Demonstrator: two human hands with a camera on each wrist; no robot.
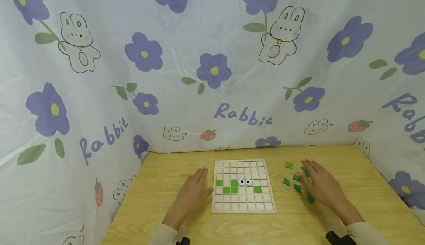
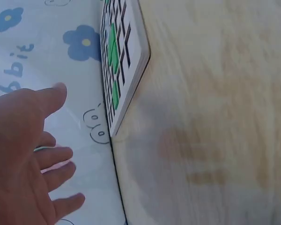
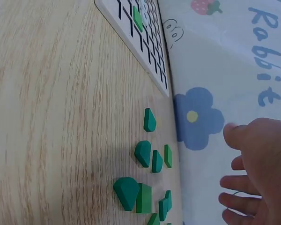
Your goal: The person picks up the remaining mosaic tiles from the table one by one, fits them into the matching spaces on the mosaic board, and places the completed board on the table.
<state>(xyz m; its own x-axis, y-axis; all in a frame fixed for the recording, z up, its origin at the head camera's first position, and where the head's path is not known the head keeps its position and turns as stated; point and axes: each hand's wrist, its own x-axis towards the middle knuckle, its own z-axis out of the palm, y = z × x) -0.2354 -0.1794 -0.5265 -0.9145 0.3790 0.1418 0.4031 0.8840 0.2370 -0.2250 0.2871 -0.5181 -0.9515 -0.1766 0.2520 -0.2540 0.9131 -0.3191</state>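
Observation:
A pale wooden grid board point(image 1: 245, 197) lies flat on the table, with several light green square tiles point(image 1: 234, 190) and two round eye pieces point(image 1: 245, 182) set in its cells. Just left of the board is my left hand point(image 1: 192, 191), fingers extended, thumb by the board's edge. My right hand point(image 1: 321, 186) reaches over the loose dark green pieces point(image 1: 297, 188) on the right, its fingers extended and partly covering the pile. In the right wrist view these green pieces point(image 3: 126, 191) have one rounded or pointed end, and that hand holds nothing. The left wrist view shows an empty palm point(image 2: 14, 173).
A loose light green square tile point(image 1: 289, 165) lies beyond the dark green pieces. The wood-grain table point(image 1: 232, 230) meets a white curtain point(image 1: 186, 108) printed with rabbits and purple flowers at its back edge and sides. Black wrist bands show below both hands.

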